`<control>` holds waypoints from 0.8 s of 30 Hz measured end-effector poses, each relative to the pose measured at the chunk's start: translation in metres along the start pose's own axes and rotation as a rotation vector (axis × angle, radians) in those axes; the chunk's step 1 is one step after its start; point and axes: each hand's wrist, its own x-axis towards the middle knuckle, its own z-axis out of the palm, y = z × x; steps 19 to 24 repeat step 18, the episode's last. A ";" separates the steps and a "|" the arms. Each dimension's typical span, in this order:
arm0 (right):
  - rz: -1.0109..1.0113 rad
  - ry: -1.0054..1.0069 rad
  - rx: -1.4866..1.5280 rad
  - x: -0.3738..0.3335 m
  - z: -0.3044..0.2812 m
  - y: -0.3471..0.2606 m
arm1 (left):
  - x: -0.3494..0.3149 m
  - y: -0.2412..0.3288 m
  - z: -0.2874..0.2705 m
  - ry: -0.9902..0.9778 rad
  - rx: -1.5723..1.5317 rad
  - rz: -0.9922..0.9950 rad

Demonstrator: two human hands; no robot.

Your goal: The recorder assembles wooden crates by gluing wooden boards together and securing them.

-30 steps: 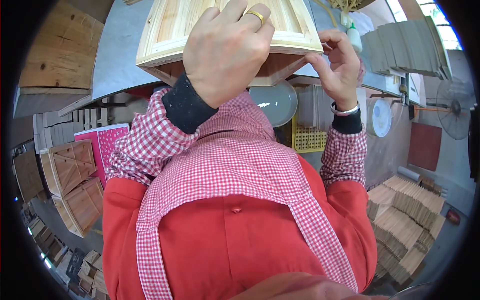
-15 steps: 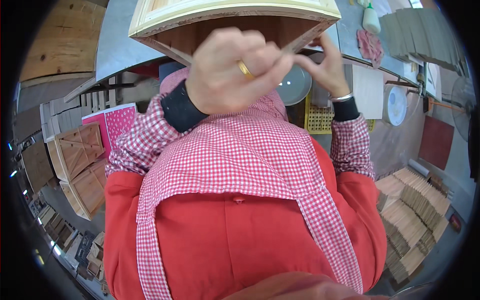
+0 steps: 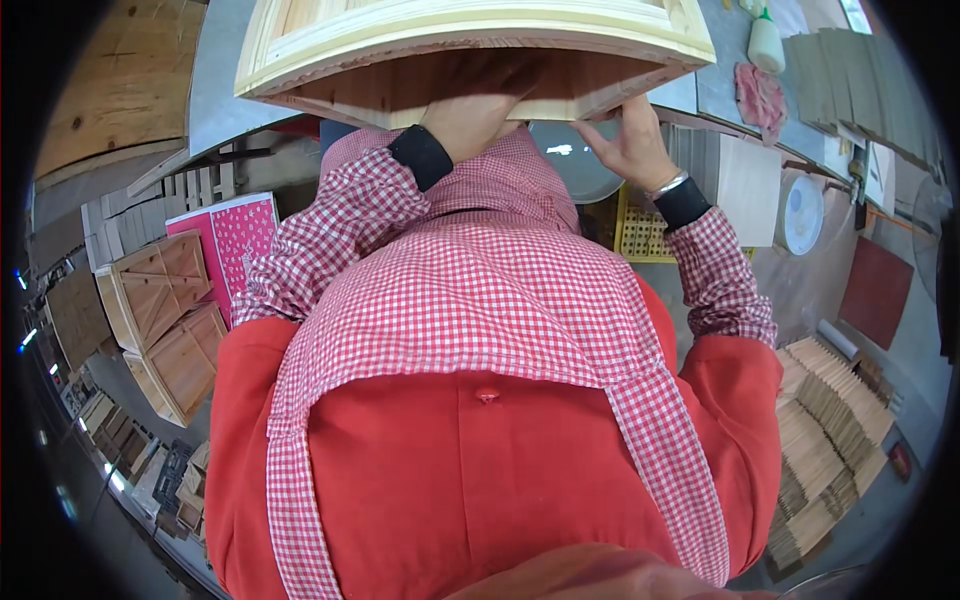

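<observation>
A pale wooden box [image 3: 480, 50], with a framed panel on top and a hollow, shaded side facing me, rests at the near edge of the workbench. My left hand [image 3: 475, 115] reaches into that hollow. Its fingers stretch out in the shade, where I can make out nothing held. At the box's right lower corner my right hand [image 3: 640, 150] grips the edge, thumb below and apart from the fingers. Part of those fingers is hidden by the side board.
A glue bottle [image 3: 766, 45], a pink cloth [image 3: 760, 100] and stacked grey boards [image 3: 850, 85] lie on the bench's right. Below are a yellow crate [image 3: 640, 232] and a white round tub lid [image 3: 801, 215]. Wooden crates [image 3: 165, 290] stand left, a stack of slats [image 3: 825, 440] right.
My left hand has moved from in front of the box into its hollow, and its curled fingers have straightened. The right hand's thumb has come lower, and the box appears larger and slightly lower in view.
</observation>
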 end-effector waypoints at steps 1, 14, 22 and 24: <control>0.010 -0.039 0.007 -0.002 -0.002 0.001 | -0.001 0.001 0.000 0.008 0.027 0.004; 0.076 -0.231 -0.048 0.015 -0.024 -0.029 | -0.002 0.016 -0.049 -0.113 -0.112 -0.182; 0.109 -0.383 -0.084 0.031 -0.050 -0.049 | 0.008 0.021 -0.086 -0.206 -0.160 -0.239; 0.109 -0.383 -0.084 0.031 -0.050 -0.049 | 0.008 0.021 -0.086 -0.206 -0.160 -0.239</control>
